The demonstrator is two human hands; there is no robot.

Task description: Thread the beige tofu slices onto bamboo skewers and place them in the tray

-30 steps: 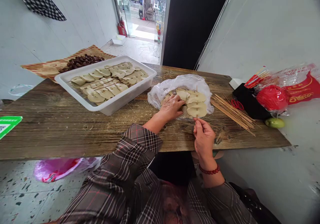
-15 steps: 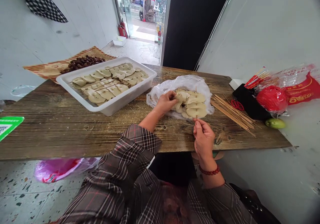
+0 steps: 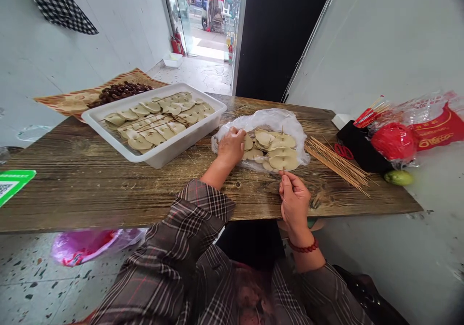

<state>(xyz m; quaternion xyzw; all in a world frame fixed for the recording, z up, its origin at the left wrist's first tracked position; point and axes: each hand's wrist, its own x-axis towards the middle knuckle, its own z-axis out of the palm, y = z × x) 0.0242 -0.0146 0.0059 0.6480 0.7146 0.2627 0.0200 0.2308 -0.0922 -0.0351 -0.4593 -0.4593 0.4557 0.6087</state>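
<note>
In the head view my right hand [image 3: 295, 197] pinches the lower end of a thin wooden skewer. Several pale, round, flat slices [image 3: 283, 162] are threaded along it, lying over an opened clear plastic bag [image 3: 235, 123]. My left hand [image 3: 232, 146] is at the bag's left side, its fingers curled down beside loose pale slices [image 3: 264, 136]. Whatever its fingertips hold is hidden behind the hand. Left of the bag stands a white plastic tub [image 3: 174, 148] with rows of skewered pale slices [image 3: 155, 129].
Bare wooden skewers [image 3: 337, 165] lie right of the bag, near red-handled scissors [image 3: 343, 151] and a black box [image 3: 362, 151]. A green fruit [image 3: 398, 178] rests near the right edge. Dark brown pieces [image 3: 121, 92] lie on patterned paper behind the tub. The table's front edge [image 3: 253, 219] is close.
My left hand has moved left from the slices beside the skewer to the bag's left part, and its back now faces up. My right hand keeps the skewer almost still.
</note>
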